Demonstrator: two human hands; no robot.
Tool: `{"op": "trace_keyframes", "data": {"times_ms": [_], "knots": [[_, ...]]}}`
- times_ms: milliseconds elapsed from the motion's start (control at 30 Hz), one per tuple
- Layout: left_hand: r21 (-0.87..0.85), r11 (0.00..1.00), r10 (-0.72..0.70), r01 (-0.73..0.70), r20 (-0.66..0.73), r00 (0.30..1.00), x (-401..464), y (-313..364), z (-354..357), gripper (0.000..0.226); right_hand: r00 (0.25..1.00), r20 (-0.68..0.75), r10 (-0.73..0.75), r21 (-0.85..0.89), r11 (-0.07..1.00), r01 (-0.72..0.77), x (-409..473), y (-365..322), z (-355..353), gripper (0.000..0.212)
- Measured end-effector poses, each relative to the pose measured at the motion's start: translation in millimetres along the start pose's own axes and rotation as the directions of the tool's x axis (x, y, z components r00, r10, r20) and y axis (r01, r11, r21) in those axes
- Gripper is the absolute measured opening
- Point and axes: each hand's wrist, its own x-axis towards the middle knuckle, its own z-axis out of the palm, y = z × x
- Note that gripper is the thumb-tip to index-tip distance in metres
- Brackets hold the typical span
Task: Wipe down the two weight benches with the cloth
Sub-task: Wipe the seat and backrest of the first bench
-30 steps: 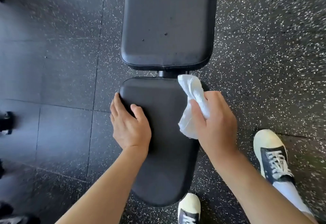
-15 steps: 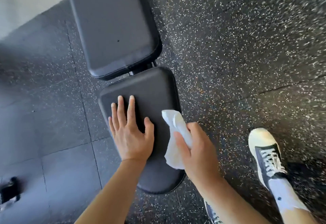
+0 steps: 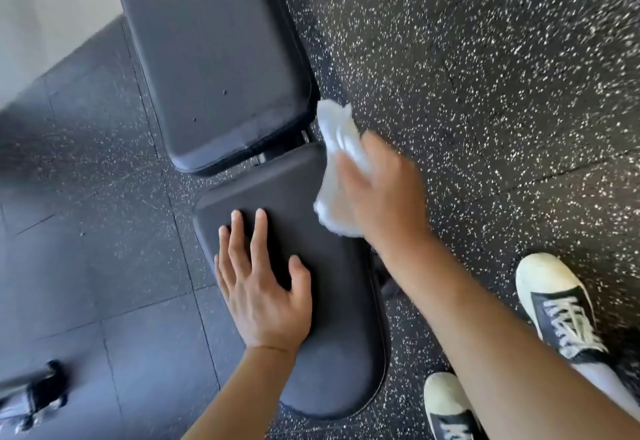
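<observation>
A black padded weight bench runs from the top centre down the middle of the view, with a long back pad and a rounded seat pad below a narrow gap. My left hand lies flat on the left part of the seat pad, fingers straight and spread. My right hand, blurred by motion, grips a crumpled white cloth at the seat pad's upper right edge, next to the gap. The cloth's upper end sticks out past the fingers beside the back pad's corner. Only this one bench is in view.
Dark speckled rubber floor surrounds the bench, with plain grey tiles to the left. My two shoes stand right of the seat. A dark metal equipment foot sits at the bottom left. A pale wall shows at the top left.
My right hand with the cloth has swept up along the seat pad's right edge toward the gap. My left hand stays flat on the seat. The view has shifted.
</observation>
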Motion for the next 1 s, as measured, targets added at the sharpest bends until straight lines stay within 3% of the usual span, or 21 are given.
{"op": "trace_keyframes", "data": {"times_ms": [233, 567, 800, 1000], "knots": [[0.032, 0.999, 0.003, -0.002, -0.006, 1.0, 2, 0, 1, 0.075, 0.999, -0.048, 0.013, 0.096, 0.995, -0.008, -116, 48, -10, 0.043], [0.022, 1.0, 0.001, 0.0, -0.033, 0.999, -1, -1, 4, 0.073, 0.989, -0.132, 0.059, 0.214, 0.976, -0.029, -23, 14, 14, 0.032], [0.015, 1.0, 0.008, -0.008, -0.049, 0.999, -2, -3, 6, 0.073, 0.993, -0.077, 0.095, 0.264, 0.962, -0.072, -171, 65, -2, 0.035], [0.015, 1.0, 0.0, 0.001, -0.041, 0.999, -1, -4, 5, 0.073, 0.992, -0.045, 0.116, 0.129, 0.986, -0.109, -171, 64, -6, 0.033]]}}
